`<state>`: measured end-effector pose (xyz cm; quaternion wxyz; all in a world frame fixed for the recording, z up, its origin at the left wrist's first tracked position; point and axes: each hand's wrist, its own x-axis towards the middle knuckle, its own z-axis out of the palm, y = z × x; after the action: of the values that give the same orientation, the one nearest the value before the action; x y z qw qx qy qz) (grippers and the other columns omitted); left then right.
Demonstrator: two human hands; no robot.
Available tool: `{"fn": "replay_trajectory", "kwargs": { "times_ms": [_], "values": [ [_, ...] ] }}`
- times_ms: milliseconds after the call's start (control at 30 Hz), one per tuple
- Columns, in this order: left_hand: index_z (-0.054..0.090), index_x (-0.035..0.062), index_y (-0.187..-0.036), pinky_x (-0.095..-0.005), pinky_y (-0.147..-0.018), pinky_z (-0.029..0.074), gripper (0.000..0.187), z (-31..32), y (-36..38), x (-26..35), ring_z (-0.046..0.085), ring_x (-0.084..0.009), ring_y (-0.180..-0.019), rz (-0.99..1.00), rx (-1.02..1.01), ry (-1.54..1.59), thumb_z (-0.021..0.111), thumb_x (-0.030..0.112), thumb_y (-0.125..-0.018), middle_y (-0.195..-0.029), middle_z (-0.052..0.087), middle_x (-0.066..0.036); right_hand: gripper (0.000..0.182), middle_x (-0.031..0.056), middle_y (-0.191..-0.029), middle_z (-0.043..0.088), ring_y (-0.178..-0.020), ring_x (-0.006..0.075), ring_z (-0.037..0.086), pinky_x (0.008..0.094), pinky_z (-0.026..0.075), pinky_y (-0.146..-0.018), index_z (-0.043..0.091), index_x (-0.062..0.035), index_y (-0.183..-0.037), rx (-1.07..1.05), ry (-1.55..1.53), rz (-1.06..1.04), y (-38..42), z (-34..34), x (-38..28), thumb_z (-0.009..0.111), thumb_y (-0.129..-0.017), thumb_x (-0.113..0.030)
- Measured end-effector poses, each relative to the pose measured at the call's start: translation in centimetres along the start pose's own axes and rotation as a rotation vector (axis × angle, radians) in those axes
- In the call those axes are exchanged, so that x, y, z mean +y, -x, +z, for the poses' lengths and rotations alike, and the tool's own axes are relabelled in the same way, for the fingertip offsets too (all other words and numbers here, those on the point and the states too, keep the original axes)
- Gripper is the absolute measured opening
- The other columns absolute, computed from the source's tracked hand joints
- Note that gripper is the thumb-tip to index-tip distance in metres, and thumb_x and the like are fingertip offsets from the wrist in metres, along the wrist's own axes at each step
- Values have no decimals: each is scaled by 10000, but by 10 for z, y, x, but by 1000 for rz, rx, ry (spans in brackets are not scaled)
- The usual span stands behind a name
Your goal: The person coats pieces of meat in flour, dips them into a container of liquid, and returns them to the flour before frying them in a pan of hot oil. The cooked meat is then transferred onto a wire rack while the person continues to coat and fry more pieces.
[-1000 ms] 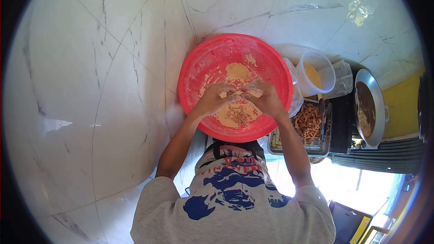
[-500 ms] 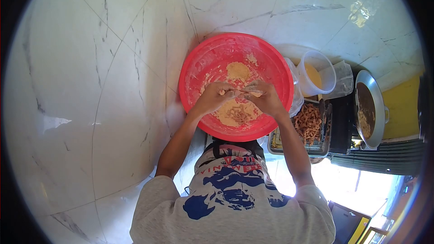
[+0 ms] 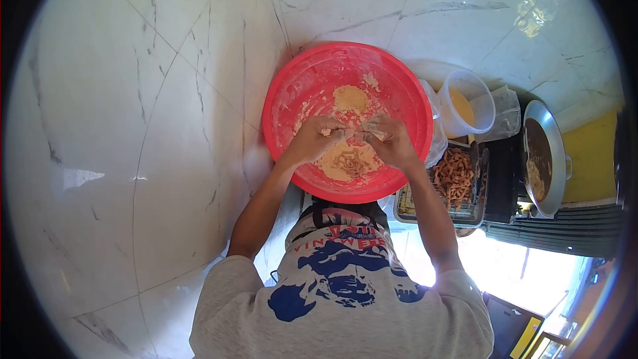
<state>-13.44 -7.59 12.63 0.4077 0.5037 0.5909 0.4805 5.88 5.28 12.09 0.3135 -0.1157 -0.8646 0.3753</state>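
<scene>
Over the middle of a red basin [image 3: 279, 93], my left hand [image 3: 318, 138] and my right hand [image 3: 389, 139] are held close together with flour on their fingers. Both hands have their fingers pinched, and what lies between the fingertips is too small to make out. Below them in the basin, pale strips [image 3: 352, 161] rest on a patch of flour. A mound of yellowish crumbs [image 3: 350, 98] sits above the hands, and a small white clump [image 3: 371, 81] is near it.
Right of the basin are a clear tub [image 3: 461, 108] of yellow liquid, a tray [image 3: 478, 215] with browned strips [image 3: 454, 177], and a wide metal pan [image 3: 555, 206] holding dark oil. A marble-patterned wall [image 3: 199, 93] stands at the left.
The hands have shifted slightly, with their fingertips still close together. The basin appears a little higher in view.
</scene>
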Motion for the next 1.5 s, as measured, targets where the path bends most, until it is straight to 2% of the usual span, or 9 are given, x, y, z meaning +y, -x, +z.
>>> {"fn": "replay_trajectory", "kwargs": {
  "times_ms": [267,367,467,567,667,767,867,1067,1500],
  "values": [
    [765,40,-983,-297,-619,468,162,9,-3,12,588,-148,-695,115,194,-134,733,153,-872,-763,680,-96,152,138,-879,701,-791,193,669,317,515,-732,734,-2,-999,159,-323,522,2,19,-2,718,-850,-31],
    [758,36,-1001,-311,-643,511,179,11,-4,11,627,-166,-669,228,252,-347,709,168,-891,-824,698,-128,174,138,-884,712,-795,170,675,308,517,-715,728,15,-1005,285,-104,415,1,29,-5,729,-864,-86],
    [752,35,-1022,-294,-626,502,204,8,-1,3,623,-142,-675,162,254,-101,697,191,-903,-812,693,-103,193,155,-906,722,-811,164,688,299,519,-711,727,17,-1013,489,-54,479,7,28,34,715,-882,-124],
    [748,33,-1033,-285,-621,494,221,-1,-1,-1,620,-117,-684,69,239,-20,676,210,-921,-809,700,-86,211,170,-936,728,-820,186,702,311,531,-735,726,8,-1038,227,-35,646,11,9,23,698,-895,-145],
    [744,32,-1045,-272,-624,484,229,-7,-2,1,623,-99,-714,-51,144,-127,657,213,-936,-817,710,-88,233,174,-961,727,-830,232,707,341,542,-778,717,-9,-1084,-49,-19,541,28,12,29,694,-902,-153],
    [744,26,-1039,-245,-541,436,234,-3,-2,-1,561,-54,-666,-48,129,-41,652,228,-963,-769,664,-14,269,132,-1062,723,-892,198,691,336,526,-775,691,-21,-1154,-69,117,478,27,17,14,704,-904,-119],
    [743,15,-1030,-234,-546,415,255,-1,-5,-8,534,-40,-657,5,95,34,649,244,-967,-771,665,3,320,161,-1108,698,-1003,313,670,383,518,-893,684,-60,-1193,124,-25,277,15,19,5,705,-878,-114],
    [742,4,-1025,-235,-588,410,291,2,-7,8,537,-47,-688,-105,-21,148,644,272,-970,-793,676,-8,249,141,-1094,688,-1038,330,638,403,510,-891,688,-46,-1110,38,72,67,-6,6,-15,680,-861,-36],
    [696,13,-1121,-245,-768,478,274,0,-3,1,599,-82,-845,-18,-73,121,710,178,-903,-904,677,3,188,167,-1048,656,-973,358,629,422,500,-834,641,-11,-1082,133,88,37,-2,-5,-26,611,-897,3]
  ]
}}
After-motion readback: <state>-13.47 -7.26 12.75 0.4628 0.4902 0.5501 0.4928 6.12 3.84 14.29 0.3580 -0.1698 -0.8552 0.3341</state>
